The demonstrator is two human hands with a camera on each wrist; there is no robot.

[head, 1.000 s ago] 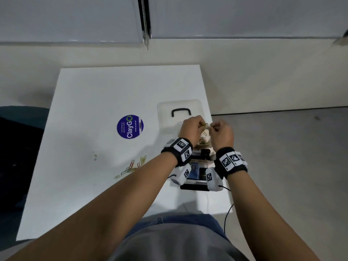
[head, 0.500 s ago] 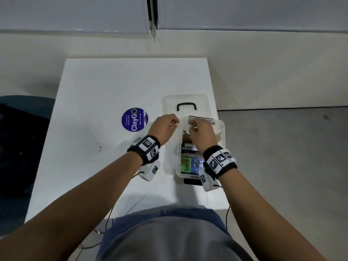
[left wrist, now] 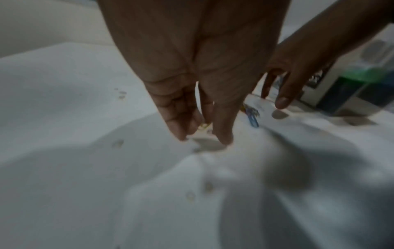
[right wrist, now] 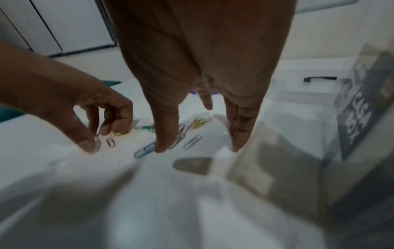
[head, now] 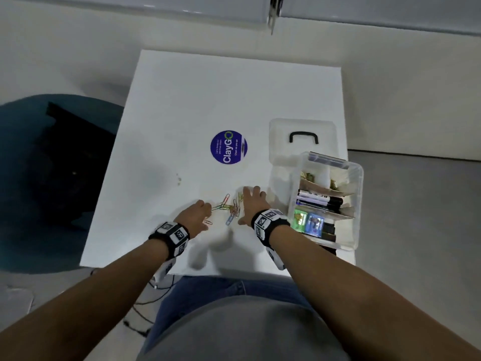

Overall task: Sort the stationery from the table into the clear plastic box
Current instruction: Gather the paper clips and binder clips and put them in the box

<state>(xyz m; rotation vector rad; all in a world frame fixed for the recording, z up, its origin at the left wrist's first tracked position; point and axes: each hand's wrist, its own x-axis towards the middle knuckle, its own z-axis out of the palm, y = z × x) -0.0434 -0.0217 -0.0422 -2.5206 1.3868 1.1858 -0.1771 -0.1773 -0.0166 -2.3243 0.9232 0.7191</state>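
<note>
Lid (head: pixel 303 138) behind box (head: pixel 358 204), sticker (head: pixel 228 147) beyond clips (head: pixel 229 205)

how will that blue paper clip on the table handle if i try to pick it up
The blue paper clip lies flat on the smooth white table, so it will probably slide before lifting. It looks thin and light; a fingertip pinch likely suffices. Clips beside it may snag.

- Both hands have left the clear plastic box (head: pixel 358 204) and come down to the table (head: pixel 182 100).
- The left hand (head: pixel 194 216) and right hand (head: pixel 251 205) now flank the scattered paper clips (head: pixel 230 207), fingers loose, nothing held.
</note>
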